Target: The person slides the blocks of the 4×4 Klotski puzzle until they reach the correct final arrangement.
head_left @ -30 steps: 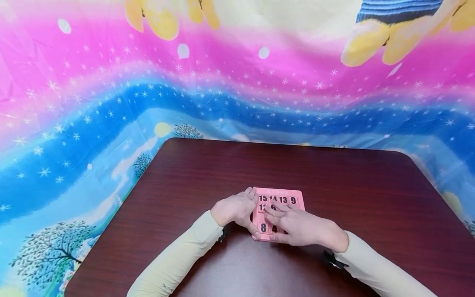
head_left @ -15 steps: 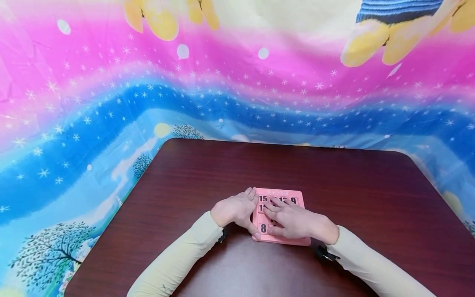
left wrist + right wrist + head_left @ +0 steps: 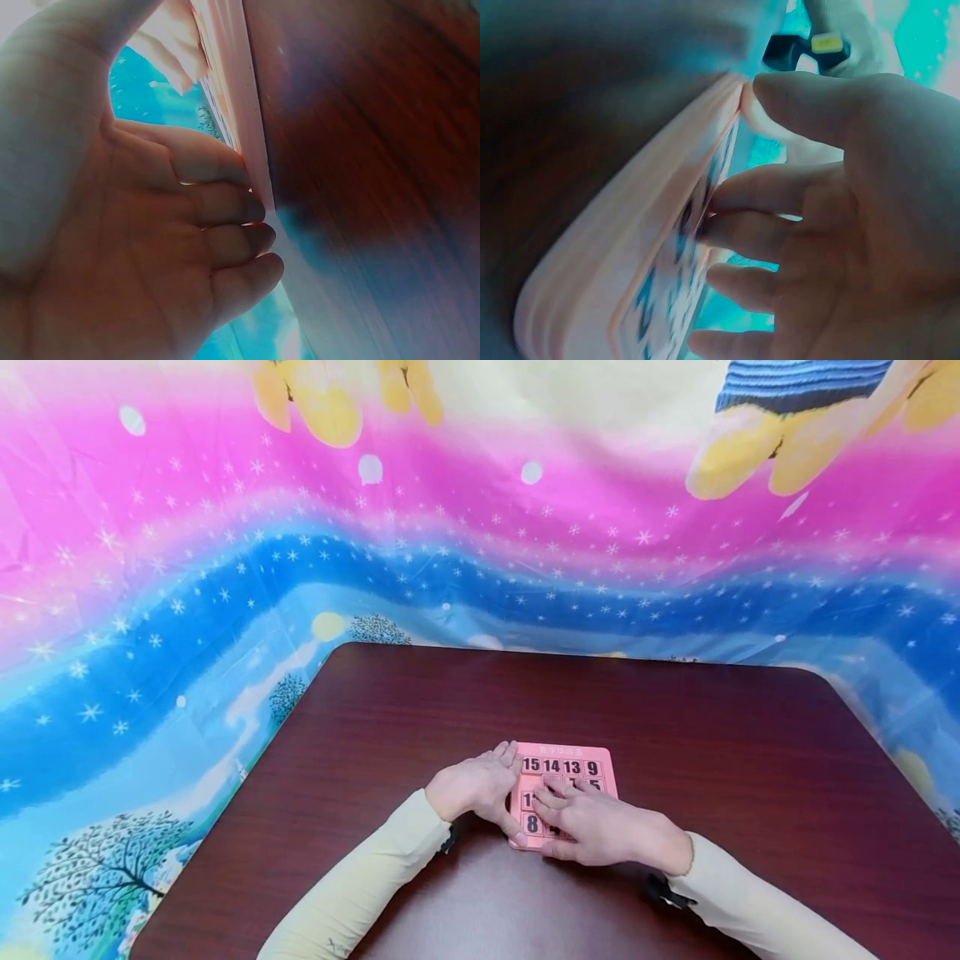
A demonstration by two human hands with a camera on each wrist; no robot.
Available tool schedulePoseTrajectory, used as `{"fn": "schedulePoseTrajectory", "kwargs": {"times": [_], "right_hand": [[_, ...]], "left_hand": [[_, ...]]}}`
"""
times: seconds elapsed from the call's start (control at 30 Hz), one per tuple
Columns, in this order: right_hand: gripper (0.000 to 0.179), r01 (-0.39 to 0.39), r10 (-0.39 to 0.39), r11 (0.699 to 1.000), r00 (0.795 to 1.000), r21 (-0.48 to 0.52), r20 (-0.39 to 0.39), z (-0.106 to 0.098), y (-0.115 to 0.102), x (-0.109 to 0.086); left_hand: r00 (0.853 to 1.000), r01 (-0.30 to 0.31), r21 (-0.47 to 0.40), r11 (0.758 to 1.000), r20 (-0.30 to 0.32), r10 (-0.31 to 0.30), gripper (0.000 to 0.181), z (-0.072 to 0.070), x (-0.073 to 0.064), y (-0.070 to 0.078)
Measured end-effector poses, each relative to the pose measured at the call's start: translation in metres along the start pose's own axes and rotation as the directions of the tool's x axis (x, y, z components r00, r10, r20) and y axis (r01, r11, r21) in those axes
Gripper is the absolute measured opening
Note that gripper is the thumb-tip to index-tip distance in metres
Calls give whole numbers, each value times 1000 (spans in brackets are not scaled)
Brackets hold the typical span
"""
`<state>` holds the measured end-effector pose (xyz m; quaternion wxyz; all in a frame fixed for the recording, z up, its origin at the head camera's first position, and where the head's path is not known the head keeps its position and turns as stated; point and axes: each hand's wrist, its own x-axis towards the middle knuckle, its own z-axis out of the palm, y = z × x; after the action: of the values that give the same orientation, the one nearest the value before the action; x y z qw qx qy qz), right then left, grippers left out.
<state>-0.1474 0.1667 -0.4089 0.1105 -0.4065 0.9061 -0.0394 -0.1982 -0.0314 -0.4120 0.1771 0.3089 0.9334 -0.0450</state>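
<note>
A pink number sliding puzzle [image 3: 561, 750] lies flat on the table, its top row reading 15, 14, 13, 9. Along its left side rests my left hand [image 3: 476, 785], fingers nearly straight against the edge and thumb at the near left corner. In the left wrist view the fingertips [image 3: 259, 206] touch the puzzle's side. My right hand [image 3: 600, 822] is spread over the right half, with fingertips on the number tiles and several tiles hidden below. The right wrist view has its fingers [image 3: 754, 232] extended to the puzzle face, nothing gripped.
The dark brown wooden table [image 3: 420, 702] has rounded far corners. Behind it hangs a colourful printed cloth [image 3: 465, 510] reaching the table's far edge. Each wrist carries a black strap below a pale sleeve.
My right hand has shifted slightly over the tiles, and a tile in the left column has slid one row nearer to me. The left hand stays where it was.
</note>
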Motion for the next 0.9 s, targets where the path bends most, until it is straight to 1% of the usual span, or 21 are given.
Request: {"fn": "schedulePoseTrajectory", "kwargs": {"times": [0.17, 0.27, 0.37, 0.47, 0.53, 0.7, 0.77, 0.9], "right_hand": [[58, -12, 12, 1000, 1000, 15, 19, -4, -5, 0], [52, 15, -15, 1000, 999, 15, 28, -8, -1, 2], [51, 20, -22, 999, 999, 41, 43, -13, 5, 6], [55, -14, 11, 998, 999, 65, 53, -17, 12, 13], [60, -55, 50, 996, 997, 68, 63, -19, 16, 18], [65, -143, 137, 987, 987, 69, 87, -19, 25, 31], [65, -159, 153, 985, 984, 61, 93, -17, 28, 34], [66, -175, 169, 983, 980, 55, 100, -13, 30, 37]], "left_hand": [[1000, 3, -2, 1000, -3, -3, 123, 1, -1, -1], [1000, 6, -18, 1000, 8, -6, 124, 1, -1, -2], [1000, 2, -20, 1000, 6, -2, 125, 1, -1, -2], [1000, 1, -13, 1000, 3, -1, 125, 1, 0, -3], [1000, -1, -6, 1000, 4, 1, 125, 0, 0, -3], [1000, 7, -20, 1000, 23, -7, 126, 0, 1, -2], [1000, 7, -28, 1000, 31, -7, 126, 0, 1, -1], [1000, 1, -24, 1000, 22, 0, 126, -1, 1, -1]]}}
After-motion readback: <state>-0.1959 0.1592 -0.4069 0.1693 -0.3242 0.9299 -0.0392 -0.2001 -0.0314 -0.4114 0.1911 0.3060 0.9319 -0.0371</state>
